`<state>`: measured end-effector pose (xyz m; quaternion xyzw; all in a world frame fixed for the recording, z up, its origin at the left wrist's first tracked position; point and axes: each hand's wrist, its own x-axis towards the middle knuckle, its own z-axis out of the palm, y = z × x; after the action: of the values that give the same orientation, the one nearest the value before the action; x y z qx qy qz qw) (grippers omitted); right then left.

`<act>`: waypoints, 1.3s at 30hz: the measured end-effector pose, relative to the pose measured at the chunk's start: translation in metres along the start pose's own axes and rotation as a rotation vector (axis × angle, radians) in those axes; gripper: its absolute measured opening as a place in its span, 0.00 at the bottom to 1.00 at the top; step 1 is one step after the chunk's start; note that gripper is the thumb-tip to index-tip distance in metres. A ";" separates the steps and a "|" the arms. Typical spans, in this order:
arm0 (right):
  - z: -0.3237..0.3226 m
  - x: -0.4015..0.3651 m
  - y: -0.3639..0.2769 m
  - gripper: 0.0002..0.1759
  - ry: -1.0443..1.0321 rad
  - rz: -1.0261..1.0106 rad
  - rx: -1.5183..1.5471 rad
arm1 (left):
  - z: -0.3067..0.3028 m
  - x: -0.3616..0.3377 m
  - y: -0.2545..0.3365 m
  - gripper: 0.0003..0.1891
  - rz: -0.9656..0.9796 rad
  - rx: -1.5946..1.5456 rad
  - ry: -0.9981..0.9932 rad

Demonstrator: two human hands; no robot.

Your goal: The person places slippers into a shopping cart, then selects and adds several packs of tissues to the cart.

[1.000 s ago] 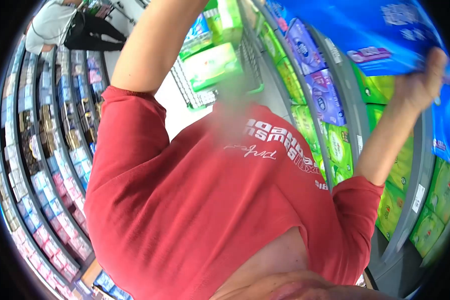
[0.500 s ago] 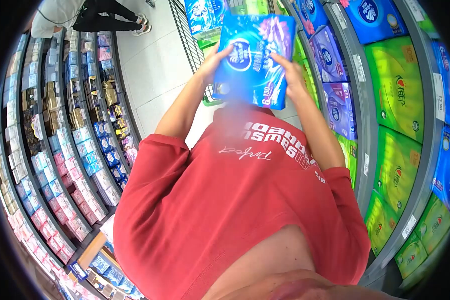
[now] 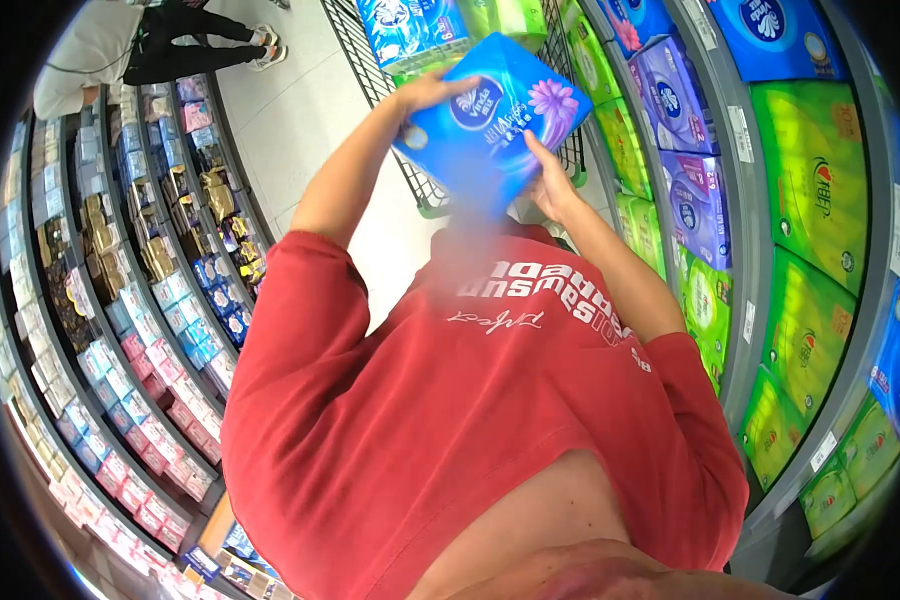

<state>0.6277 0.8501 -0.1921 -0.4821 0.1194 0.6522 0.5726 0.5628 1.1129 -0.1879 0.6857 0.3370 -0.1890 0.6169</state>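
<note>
At the near end of the cart (image 3: 350, 40): blue Vinda pack (image 3: 505, 145), between both hands.
Left hand (image 3: 432, 91): clasping its left side.
Right hand (image 3: 552, 187): clasping its right, thumb uppermost.
Inside cart: blue-and-white pack (image 3: 410, 28), green packs (image 3: 515, 16).
Right of cart: shelf (image 3: 752, 225), green-wrapped goods (image 3: 815, 180).

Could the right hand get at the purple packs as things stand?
Probably not yet: the right hand is holding the blue pack, though nothing seems to stand between that hand and the purple packs.
</note>
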 end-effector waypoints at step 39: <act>-0.069 -0.306 -0.124 0.22 0.849 -1.097 -0.863 | 0.225 -0.038 0.309 0.23 1.570 0.476 0.270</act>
<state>0.7312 0.6466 0.0563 -0.8562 -0.1886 0.0296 0.4802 0.7866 0.8815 0.0222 0.8504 -0.2173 0.3137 0.3621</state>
